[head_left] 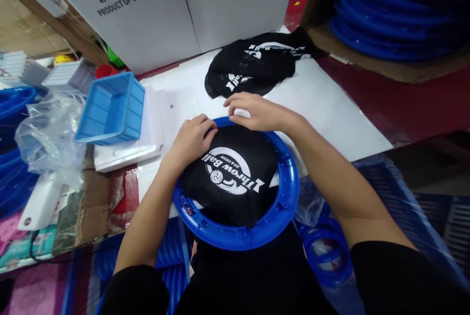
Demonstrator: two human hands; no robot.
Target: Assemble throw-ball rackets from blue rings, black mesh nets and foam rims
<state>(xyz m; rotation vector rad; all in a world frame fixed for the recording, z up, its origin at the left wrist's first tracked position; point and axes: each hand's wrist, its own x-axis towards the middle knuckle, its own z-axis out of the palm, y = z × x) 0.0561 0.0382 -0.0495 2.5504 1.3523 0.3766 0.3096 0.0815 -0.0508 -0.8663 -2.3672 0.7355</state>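
A round blue plastic ring (245, 237) lies near me, over the table's front edge. Inside it is a black mesh cloth (229, 202) with a white "Throw Ball" print; the cloth covers much of the opening but leaves gaps by the lower left and the right side. My left hand (196, 138) is closed at the ring's upper left rim, fingertips and thumb near the cloth's edge. Just right of it, my right hand (253, 111) is bent over the far rim. Its thumb is by the rim, apart from the curled fingers, and nothing shows between them.
Beyond the ring lie more printed black mesh cloths (253, 67) on the white table sheet (326, 104). A blue bin (110, 109) stands at left, near a clear plastic bag (51, 133). White cartons (147, 16) wall off the back. Stacked blue rings (389, 21) fill a box at right.
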